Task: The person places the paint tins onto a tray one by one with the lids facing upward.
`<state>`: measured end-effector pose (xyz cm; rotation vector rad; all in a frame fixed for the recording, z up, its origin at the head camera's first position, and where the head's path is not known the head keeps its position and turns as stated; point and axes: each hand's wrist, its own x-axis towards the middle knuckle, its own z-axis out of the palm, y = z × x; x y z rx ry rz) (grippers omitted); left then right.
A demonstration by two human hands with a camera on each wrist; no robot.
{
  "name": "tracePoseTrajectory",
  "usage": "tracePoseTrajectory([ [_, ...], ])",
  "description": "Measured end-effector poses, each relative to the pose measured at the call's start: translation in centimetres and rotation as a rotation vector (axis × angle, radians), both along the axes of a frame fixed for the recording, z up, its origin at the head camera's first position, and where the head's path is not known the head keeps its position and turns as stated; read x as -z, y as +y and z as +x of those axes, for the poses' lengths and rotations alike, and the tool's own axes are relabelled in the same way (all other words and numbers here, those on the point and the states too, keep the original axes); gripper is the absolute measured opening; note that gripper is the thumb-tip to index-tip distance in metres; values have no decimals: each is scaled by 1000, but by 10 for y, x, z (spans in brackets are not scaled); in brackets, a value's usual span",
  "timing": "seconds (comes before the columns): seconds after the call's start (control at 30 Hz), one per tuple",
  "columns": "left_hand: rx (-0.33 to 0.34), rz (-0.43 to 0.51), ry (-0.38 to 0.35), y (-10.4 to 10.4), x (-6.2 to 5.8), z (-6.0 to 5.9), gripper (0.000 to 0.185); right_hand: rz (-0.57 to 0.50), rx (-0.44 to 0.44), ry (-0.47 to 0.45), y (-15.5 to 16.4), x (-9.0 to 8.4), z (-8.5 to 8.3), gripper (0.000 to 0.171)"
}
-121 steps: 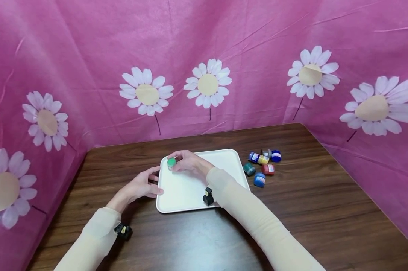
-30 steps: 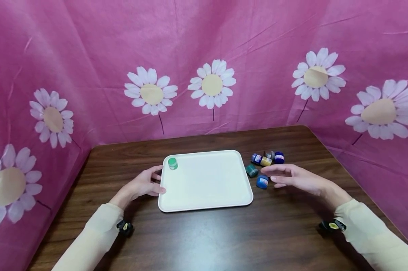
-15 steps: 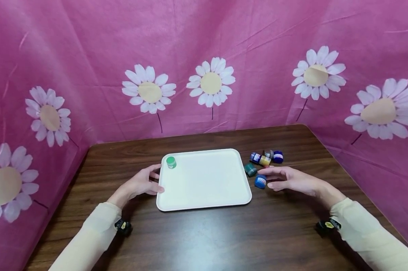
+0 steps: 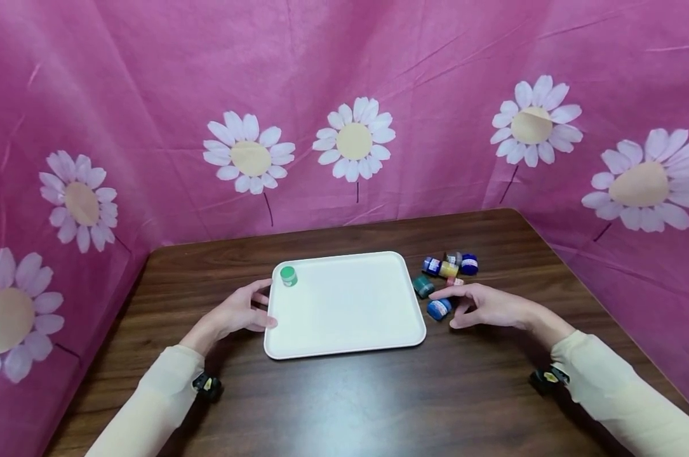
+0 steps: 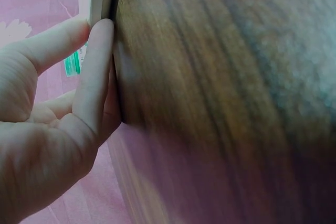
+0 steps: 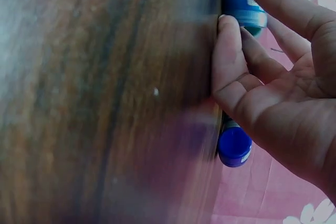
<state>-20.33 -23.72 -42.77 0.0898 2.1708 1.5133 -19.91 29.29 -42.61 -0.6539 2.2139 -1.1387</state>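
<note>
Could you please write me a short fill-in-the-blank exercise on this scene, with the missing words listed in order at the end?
1. The jar on the tray has a ____ lid.
2. In the head view, the right hand has a ____ jar between thumb and index finger.
3. The tray's edge is touched by the person's ____ hand.
4. The table has a ____ curtain behind it.

Missing words: green; blue; left; pink.

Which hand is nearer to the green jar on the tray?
Left. The left hand is at the left edge of the tray, close to the green jar; the right hand is beyond the opposite edge, by a blue jar.
</note>
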Motion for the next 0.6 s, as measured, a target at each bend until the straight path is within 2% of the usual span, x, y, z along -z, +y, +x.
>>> tracePoseTrajectory([
  [0.37, 1, 9, 13, -1, 1, 1, 98, 4, -44, 33, -6, 1, -4, 54],
  [0.6, 5, 7, 15, 0, 0, 1, 98, 18, -42, 51, -7, 1, -5, 50],
])
